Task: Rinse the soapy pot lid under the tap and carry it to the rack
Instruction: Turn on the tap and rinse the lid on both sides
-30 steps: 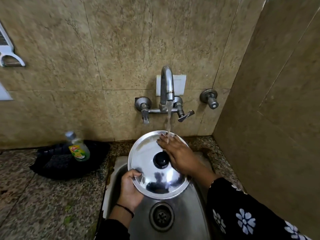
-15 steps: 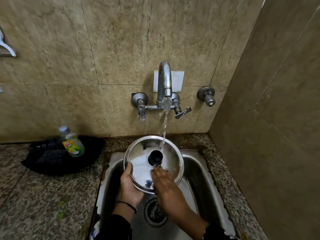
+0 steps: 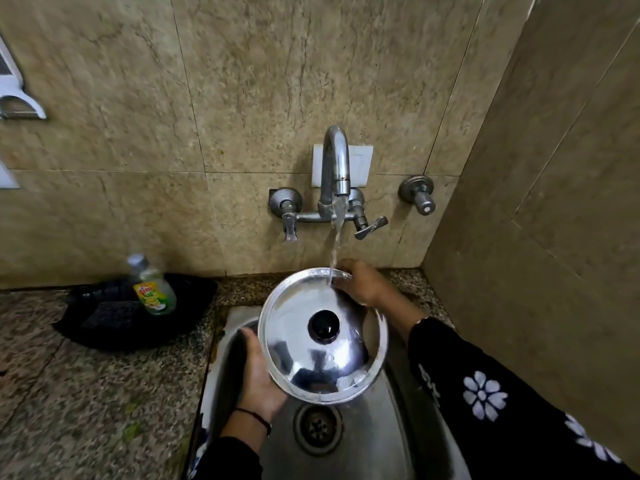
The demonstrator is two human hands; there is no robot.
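A round steel pot lid (image 3: 298,327) with a black knob faces up at me, tilted over the sink (image 3: 381,441). My left hand (image 3: 258,375) cups its lower left rim from underneath. My right hand (image 3: 362,282) rests on the far right rim, fingers over the edge. Water runs from the wall tap (image 3: 334,168) and lands on the lid's far rim beside my right fingers. The lid's surface looks shiny, with no foam that I can make out.
A dish soap bottle (image 3: 152,289) stands in a black tray (image 3: 114,327) on the granite counter (image 3: 86,403) to the left. The drain (image 3: 317,427) lies below the lid. A tiled side wall (image 3: 540,237) closes the right. No rack is in view.
The lid has turned from steeply tilted to nearly facing me and sits lower right. My right hand moved from the near rim up to the far rim under the stream.
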